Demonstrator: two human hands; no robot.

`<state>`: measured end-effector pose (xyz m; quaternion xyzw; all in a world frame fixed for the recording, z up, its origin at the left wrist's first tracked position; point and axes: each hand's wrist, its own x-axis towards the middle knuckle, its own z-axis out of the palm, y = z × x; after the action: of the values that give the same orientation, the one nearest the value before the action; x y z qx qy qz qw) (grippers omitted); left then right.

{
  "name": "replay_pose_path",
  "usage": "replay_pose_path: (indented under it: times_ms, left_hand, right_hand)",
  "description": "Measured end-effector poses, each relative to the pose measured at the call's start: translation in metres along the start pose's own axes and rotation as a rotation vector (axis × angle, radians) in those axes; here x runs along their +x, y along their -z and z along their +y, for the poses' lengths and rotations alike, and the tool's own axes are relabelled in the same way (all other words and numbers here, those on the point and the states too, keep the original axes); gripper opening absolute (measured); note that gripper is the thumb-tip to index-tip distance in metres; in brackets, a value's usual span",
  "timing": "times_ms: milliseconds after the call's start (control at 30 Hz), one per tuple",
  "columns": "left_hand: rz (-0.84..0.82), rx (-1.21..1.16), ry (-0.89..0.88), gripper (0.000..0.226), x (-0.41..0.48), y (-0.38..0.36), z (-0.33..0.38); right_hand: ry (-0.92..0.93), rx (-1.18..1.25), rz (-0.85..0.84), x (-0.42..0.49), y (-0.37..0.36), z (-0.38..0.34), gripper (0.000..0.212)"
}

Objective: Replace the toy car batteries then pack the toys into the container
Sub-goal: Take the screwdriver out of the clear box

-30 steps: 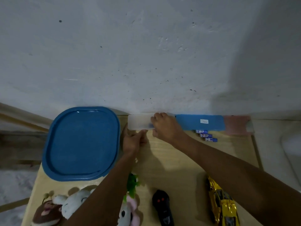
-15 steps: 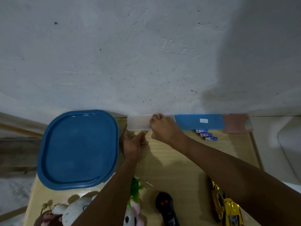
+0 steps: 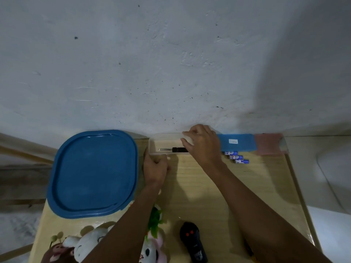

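A clear plastic box (image 3: pixel 152 148) stands open at the table's back edge, against the wall. A black-handled screwdriver (image 3: pixel 173 149) lies inside it. My left hand (image 3: pixel 155 168) grips the box's front left corner. My right hand (image 3: pixel 202 144) holds the box's translucent lid (image 3: pixel 187 139) raised over its right part. Three blue-and-white batteries (image 3: pixel 236 157) lie just right of my right hand. A black toy car (image 3: pixel 192 242) sits near the front edge, between my arms. Plush toys (image 3: pixel 85 245) lie at the front left. My right forearm hides the yellow car.
A large blue container lid (image 3: pixel 93 173) covers the table's left side. A blue box (image 3: pixel 239 142) and a pink box (image 3: pixel 267 143) stand along the wall to the right. A green plastic plant (image 3: pixel 154 219) lies under my left forearm.
The clear box, closed before, now stands open with the screwdriver showing inside. My right hand has lifted the lid up and to the right. My left hand stays at the box's corner.
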<state>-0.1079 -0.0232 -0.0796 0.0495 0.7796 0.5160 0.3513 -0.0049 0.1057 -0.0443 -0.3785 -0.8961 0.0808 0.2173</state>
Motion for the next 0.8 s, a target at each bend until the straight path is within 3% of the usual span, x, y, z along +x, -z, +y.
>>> replay_pose_path:
  times_ms: [200,367,800]
  left_hand:
    - [0.058,-0.057,0.105,0.037,0.009,-0.002,0.0]
    - [0.048,-0.059,0.107,0.034,0.008,0.0,-0.001]
    - [0.053,-0.059,0.099,0.031,0.008,0.003,0.001]
  right_hand:
    - [-0.081,-0.058,0.042,0.006,0.003,-0.005,0.012]
    - [-0.183,0.156,0.029,0.009,0.006,-0.002,0.006]
    - [-0.115,0.211,-0.024,-0.004,0.002,0.003,0.017]
